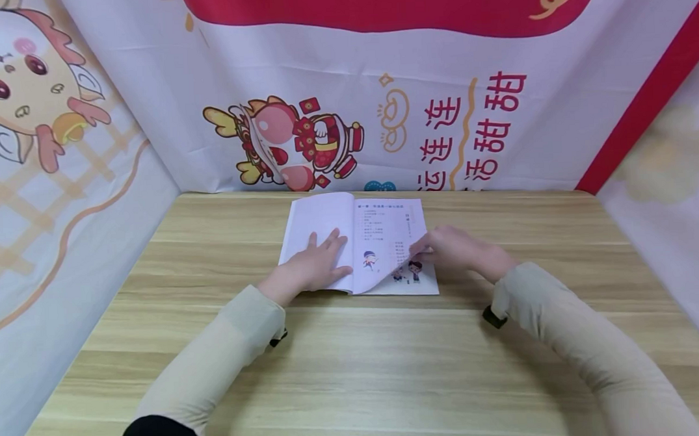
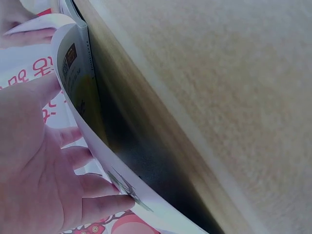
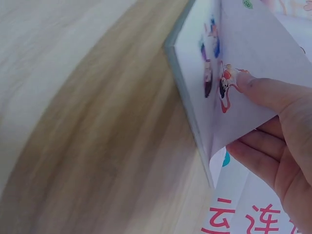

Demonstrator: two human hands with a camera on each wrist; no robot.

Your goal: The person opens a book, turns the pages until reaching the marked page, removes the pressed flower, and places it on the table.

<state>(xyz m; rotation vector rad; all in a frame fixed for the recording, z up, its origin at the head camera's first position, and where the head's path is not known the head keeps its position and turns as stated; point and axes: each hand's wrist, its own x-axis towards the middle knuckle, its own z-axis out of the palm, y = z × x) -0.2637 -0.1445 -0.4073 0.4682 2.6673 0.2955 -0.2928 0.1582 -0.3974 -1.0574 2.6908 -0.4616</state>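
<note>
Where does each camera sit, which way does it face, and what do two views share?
Head: worn on the head, facing forward and down at the open book; left hand, right hand and sleeves show.
Left wrist: on that wrist, facing the book close up; the left hand shows, and apparently part of the right.
Right wrist: on that wrist, facing the book; only the right hand shows, pinching a page.
Shared: head and right wrist views both show that page and red lettering on the backdrop.

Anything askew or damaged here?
Mainly the back cloth: its cartoon figure lies on its side, so it seems hung sideways. The book shows no visible damage; its page angles up because the right hand pinches it.
</note>
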